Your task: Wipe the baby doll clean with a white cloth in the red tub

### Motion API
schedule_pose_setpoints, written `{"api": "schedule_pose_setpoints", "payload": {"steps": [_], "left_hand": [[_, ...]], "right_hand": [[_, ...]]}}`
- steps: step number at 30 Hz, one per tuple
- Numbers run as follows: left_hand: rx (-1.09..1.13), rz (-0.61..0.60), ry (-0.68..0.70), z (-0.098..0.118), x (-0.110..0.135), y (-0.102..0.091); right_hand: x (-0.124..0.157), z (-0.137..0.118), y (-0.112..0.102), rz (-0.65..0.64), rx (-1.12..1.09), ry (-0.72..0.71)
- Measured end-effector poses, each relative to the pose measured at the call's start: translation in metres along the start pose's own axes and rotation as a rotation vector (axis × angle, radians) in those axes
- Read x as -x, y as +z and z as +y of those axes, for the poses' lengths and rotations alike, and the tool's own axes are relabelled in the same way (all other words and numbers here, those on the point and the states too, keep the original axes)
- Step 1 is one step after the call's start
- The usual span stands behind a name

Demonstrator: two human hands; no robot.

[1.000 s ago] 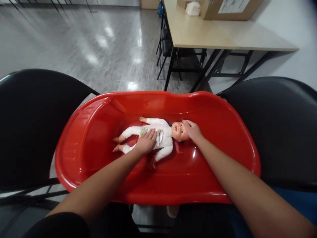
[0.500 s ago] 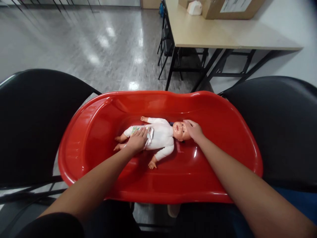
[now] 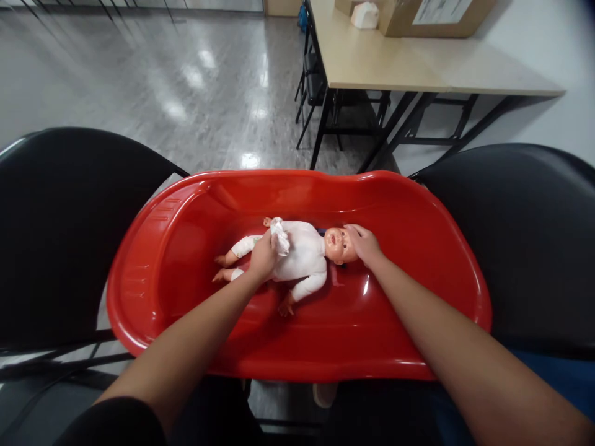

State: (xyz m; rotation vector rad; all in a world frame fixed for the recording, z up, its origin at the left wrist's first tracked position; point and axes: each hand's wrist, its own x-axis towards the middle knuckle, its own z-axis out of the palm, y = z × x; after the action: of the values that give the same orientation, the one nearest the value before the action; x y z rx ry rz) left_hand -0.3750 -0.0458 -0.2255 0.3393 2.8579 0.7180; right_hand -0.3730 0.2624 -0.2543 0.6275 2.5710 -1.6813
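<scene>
A baby doll [image 3: 302,251] in a white long-sleeved suit with patterned legs lies face up in a red baby bathtub [image 3: 186,347]. Its head points right and its bare feet point left. My left hand [image 3: 264,255] is closed around a crumpled white cloth [image 3: 279,236], which bunches up above the doll's belly. Part of the doll's hips is hidden behind this hand. At the other end, my right hand [image 3: 366,245] cups the top of the doll's head, with fingers over the forehead and crown.
Black chairs [image 3: 60,235] stand at the tub's left and right [image 3: 530,241] ends. Beyond the tub is a wooden-topped table [image 3: 395,62] bearing a cardboard box [image 3: 432,21] and a small white object [image 3: 365,15]. Grey shiny floor [image 3: 209,111] stretches behind.
My left hand, flat on the doll's lower body before, has closed and risen slightly with the cloth bunched in it. My right hand stays at the doll's head.
</scene>
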Motion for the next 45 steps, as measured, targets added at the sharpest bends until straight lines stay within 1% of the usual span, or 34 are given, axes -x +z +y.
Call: {"api": "schedule_pose_setpoints", "payload": {"steps": [2, 4, 6, 7, 8, 10, 12, 13, 15, 17, 19, 20, 22, 25, 27, 29, 32, 36, 40, 42, 45], "left_hand": [[0.08, 0.017, 0.04, 0.013, -0.004, 0.005], [0.125, 0.002, 0.117, 0.027, -0.007, 0.013], [0.127, -0.03, 0.182, 0.038, -0.011, 0.022], [0.094, -0.048, 0.225, 0.042, -0.012, 0.026], [0.047, -0.067, 0.292, 0.045, -0.014, 0.029], [-0.082, -0.105, 0.499, 0.048, -0.017, 0.031], [-0.216, -0.13, 0.688, 0.044, -0.021, 0.026], [-0.255, -0.13, 0.727, 0.039, -0.023, 0.02], [-0.29, -0.116, 0.7, 0.024, -0.027, 0.006], [-0.304, -0.11, 0.618, 0.005, -0.03, -0.011], [-0.324, -0.133, 0.539, -0.015, -0.03, -0.024], [-0.335, -0.161, 0.499, -0.024, -0.03, -0.027], [-0.356, -0.217, 0.41, -0.039, -0.029, -0.025], [-0.367, -0.249, 0.31, -0.05, -0.029, -0.011], [-0.363, -0.252, 0.292, -0.052, -0.03, -0.001], [-0.363, -0.263, 0.295, -0.054, -0.031, 0.003], [-0.363, -0.262, 0.294, -0.063, -0.027, 0.0], [-0.401, -0.24, 0.235, -0.084, -0.019, -0.005], [-0.463, -0.231, 0.217, -0.103, -0.012, -0.004], [-0.484, -0.232, 0.212, -0.106, -0.008, -0.007], [-0.521, -0.253, 0.2, -0.107, -0.001, -0.016]], "right_hand": [[0.001, -0.003, 0.0, 0.009, 0.014, 0.011], [0.002, -0.005, 0.0, 0.017, 0.019, 0.017], [0.002, -0.005, 0.0, 0.013, 0.014, 0.014], [0.001, -0.005, 0.0, 0.007, 0.01, 0.01], [0.001, -0.004, 0.0, 0.001, 0.004, 0.003], [0.0, -0.002, 0.0, -0.007, -0.001, -0.016], [-0.002, -0.002, 0.0, -0.007, 0.001, -0.028], [-0.002, -0.001, 0.0, -0.004, 0.001, -0.026], [-0.003, -0.001, 0.0, 0.003, -0.003, -0.01], [-0.004, -0.001, 0.001, 0.002, -0.01, 0.004], [-0.004, 0.0, 0.001, -0.004, -0.019, 0.006], [-0.004, 0.001, 0.001, -0.006, -0.024, 0.007], [-0.004, 0.001, 0.001, -0.008, -0.029, 0.01], [-0.004, 0.001, 0.001, 0.001, -0.028, 0.022], [-0.003, -0.001, 0.001, 0.0, -0.028, 0.028], [-0.002, -0.003, 0.001, 0.002, -0.027, 0.034], [-0.001, -0.006, 0.001, 0.006, -0.033, 0.041], [-0.001, -0.007, 0.001, 0.0, -0.031, 0.044], [0.0, -0.008, 0.001, 0.005, -0.021, 0.061], [0.0, -0.009, 0.001, 0.004, -0.008, 0.05], [0.0, -0.009, 0.002, 0.004, -0.009, 0.039]]}}
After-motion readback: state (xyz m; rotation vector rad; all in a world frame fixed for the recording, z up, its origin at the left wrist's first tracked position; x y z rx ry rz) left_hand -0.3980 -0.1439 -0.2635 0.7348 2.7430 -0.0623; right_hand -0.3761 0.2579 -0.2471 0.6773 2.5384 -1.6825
